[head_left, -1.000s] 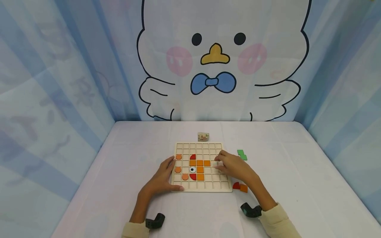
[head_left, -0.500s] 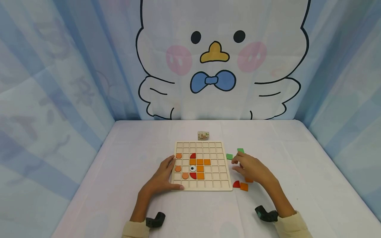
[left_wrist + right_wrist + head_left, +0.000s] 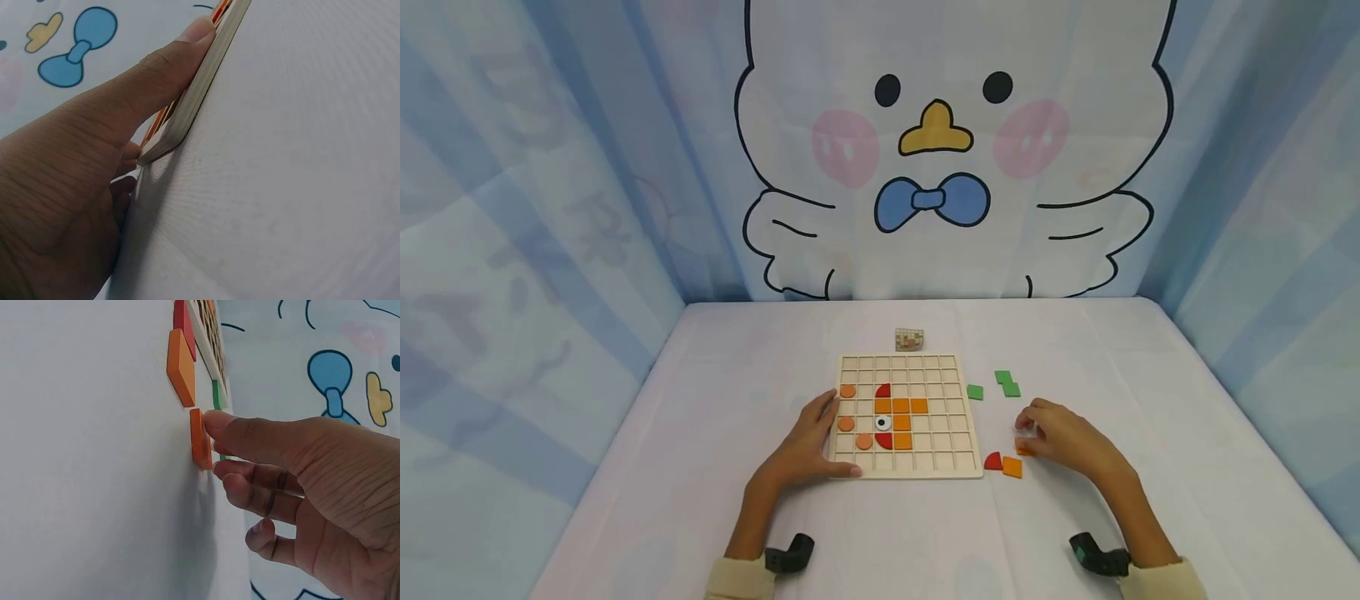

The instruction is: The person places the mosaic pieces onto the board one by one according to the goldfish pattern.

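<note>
A wooden grid board lies on the table, with orange squares, red quarter-circle tiles, orange discs and an eye disc in its cells. My left hand holds the board's near left corner, thumb along the front edge and fingers at the left side. Right of the board, my right hand pinches an orange square tile between thumb and fingers, low at the table. Another orange tile and a red quarter-circle tile lie close by, nearer the board.
Several green tiles lie right of the board, one green tile beside its edge and another green tile farther right. Behind the board sits a small patterned card. A printed curtain rises at the table's back.
My right hand has moved right, off the board, to the orange tile. One green tile now lies by the board's right edge. The left hand stays at the corner.
</note>
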### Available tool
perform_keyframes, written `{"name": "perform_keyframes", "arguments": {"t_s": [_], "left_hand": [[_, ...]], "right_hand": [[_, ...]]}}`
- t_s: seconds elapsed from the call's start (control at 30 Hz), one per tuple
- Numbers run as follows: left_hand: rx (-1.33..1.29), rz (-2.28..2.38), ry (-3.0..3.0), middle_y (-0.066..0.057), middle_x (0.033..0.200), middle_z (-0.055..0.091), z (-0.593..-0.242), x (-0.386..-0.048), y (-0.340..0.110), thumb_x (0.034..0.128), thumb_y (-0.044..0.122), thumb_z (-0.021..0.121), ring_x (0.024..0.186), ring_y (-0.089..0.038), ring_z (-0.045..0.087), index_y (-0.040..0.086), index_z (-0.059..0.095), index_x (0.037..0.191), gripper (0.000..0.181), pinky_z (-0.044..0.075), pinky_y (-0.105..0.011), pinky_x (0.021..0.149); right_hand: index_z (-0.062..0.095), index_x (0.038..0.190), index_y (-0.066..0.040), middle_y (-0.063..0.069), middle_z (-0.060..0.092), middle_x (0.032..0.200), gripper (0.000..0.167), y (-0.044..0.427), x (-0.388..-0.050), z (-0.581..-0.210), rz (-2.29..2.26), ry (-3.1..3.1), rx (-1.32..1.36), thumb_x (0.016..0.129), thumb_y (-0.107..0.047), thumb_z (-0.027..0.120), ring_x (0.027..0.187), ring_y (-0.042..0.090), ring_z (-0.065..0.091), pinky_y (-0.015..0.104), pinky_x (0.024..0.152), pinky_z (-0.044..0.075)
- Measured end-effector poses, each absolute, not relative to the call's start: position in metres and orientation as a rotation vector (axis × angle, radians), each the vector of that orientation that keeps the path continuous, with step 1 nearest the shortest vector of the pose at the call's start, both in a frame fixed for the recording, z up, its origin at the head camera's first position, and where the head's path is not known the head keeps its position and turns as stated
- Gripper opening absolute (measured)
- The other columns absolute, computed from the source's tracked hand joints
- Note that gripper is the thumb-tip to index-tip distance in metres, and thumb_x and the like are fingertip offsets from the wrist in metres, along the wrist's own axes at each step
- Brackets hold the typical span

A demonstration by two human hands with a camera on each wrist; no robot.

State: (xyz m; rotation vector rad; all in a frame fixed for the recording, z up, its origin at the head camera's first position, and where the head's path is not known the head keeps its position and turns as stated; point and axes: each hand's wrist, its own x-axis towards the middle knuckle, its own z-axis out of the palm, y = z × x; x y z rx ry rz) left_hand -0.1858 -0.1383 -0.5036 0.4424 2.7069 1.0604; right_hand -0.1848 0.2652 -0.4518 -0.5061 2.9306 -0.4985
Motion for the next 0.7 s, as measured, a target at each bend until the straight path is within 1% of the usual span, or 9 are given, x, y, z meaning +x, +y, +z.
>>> {"name": "perform_keyframes", "arguments": {"t_s": [0.07,0.17,0.3,0.37,0.53,0.7], "left_hand": [[0.442,1.056,2.707,-0.008,0.164,0.01,-0.504,-0.186,-0.139,0.0642,0.057,0.085,0.151,-0.029,0.013,0.009,0.014,0.157,0.126,0.025,-0.052,0.119],[0.438,1.05,2.709,-0.008,0.165,0.009,-0.503,-0.185,-0.139,0.0642,0.057,0.085,0.152,-0.029,0.012,0.009,0.014,0.157,0.126,0.025,-0.052,0.119],[0.43,1.06,2.709,-0.009,0.164,0.01,-0.503,-0.185,-0.138,0.0647,0.056,0.085,0.151,-0.03,0.012,0.009,0.015,0.157,0.125,0.025,-0.053,0.119],[0.428,1.073,2.704,-0.009,0.164,0.01,-0.502,-0.185,-0.138,0.0646,0.055,0.085,0.151,-0.03,0.013,0.009,0.015,0.157,0.125,0.025,-0.053,0.118],[0.44,1.069,2.713,-0.009,0.164,0.011,-0.503,-0.184,-0.138,0.0651,0.055,0.085,0.151,-0.03,0.015,0.009,0.015,0.157,0.124,0.026,-0.054,0.118],[0.439,1.062,2.716,-0.008,0.164,0.011,-0.501,-0.184,-0.138,0.0649,0.055,0.085,0.151,-0.029,0.015,0.01,0.015,0.157,0.124,0.026,-0.053,0.118]], "right_hand": [[0.07,0.094,-0.011,-0.003,0.061,0.088,0.022,0.268,-0.182,-0.454,-0.516,2.926,-0.502,0.08,-0.024,0.08,0.08,0.012,0.054,0.031,0.077,0.056],[0.07,0.094,-0.012,-0.003,0.06,0.088,0.024,0.272,-0.18,-0.457,-0.542,2.923,-0.491,0.079,-0.027,0.081,0.08,0.012,0.053,0.027,0.074,0.055],[0.07,0.094,-0.013,-0.004,0.06,0.087,0.022,0.275,-0.179,-0.46,-0.559,2.932,-0.495,0.079,-0.026,0.081,0.078,0.01,0.052,0.022,0.07,0.053],[0.071,0.094,-0.013,-0.005,0.06,0.087,0.021,0.276,-0.179,-0.461,-0.558,2.946,-0.507,0.079,-0.024,0.081,0.078,0.01,0.052,0.02,0.07,0.053],[0.072,0.095,-0.011,-0.004,0.061,0.089,0.021,0.275,-0.179,-0.465,-0.553,2.986,-0.543,0.079,-0.021,0.081,0.077,0.01,0.052,0.022,0.07,0.054],[0.072,0.096,-0.011,-0.003,0.061,0.09,0.022,0.274,-0.18,-0.467,-0.547,2.996,-0.507,0.078,-0.019,0.082,0.077,0.01,0.051,0.022,0.07,0.054]]}}
